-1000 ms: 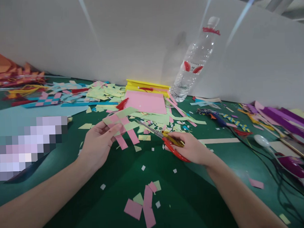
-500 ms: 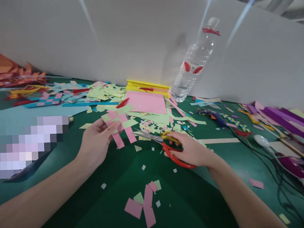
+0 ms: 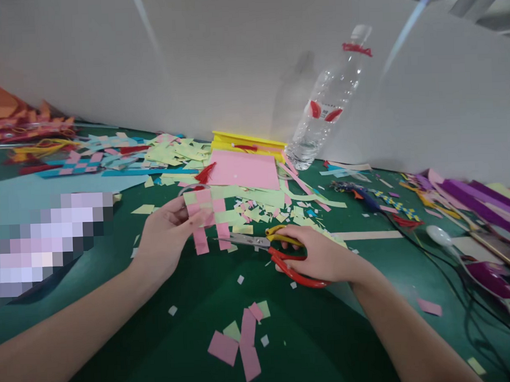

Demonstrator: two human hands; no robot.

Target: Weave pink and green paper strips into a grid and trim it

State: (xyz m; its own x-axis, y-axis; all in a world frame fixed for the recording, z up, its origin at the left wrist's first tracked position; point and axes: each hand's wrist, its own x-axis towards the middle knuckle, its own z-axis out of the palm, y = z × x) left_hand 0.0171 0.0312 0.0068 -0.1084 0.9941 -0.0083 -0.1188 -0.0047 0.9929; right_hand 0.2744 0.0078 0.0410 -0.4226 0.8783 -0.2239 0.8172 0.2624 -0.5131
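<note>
My left hand [image 3: 166, 233] pinches a woven piece of pink and pale green paper strips [image 3: 206, 206] between thumb and fingers. Two pink strip ends hang below it and a green end sticks out to the right. My right hand [image 3: 313, 250] grips scissors [image 3: 289, 268] with one red and one yellow handle loop. Their blades point left, overlapping the lower end of the right pink strip. Whether the blades are parted is hard to tell. Behind the hands, a pink paper sheet [image 3: 243, 170] lies near a red tassel [image 3: 206, 173].
A clear plastic bottle [image 3: 323, 108] stands against the grey wall. Pale green scraps [image 3: 176, 153] are heaped at back left. Pink cut pieces [image 3: 249, 355] lie in front. At right are a purple glue gun [image 3: 492, 280] with its cable, and purple strips [image 3: 468, 197].
My left hand has shifted slightly right and turned the woven paper more upright. The scissors have moved slightly left and down, their blades now meeting the pink strip.
</note>
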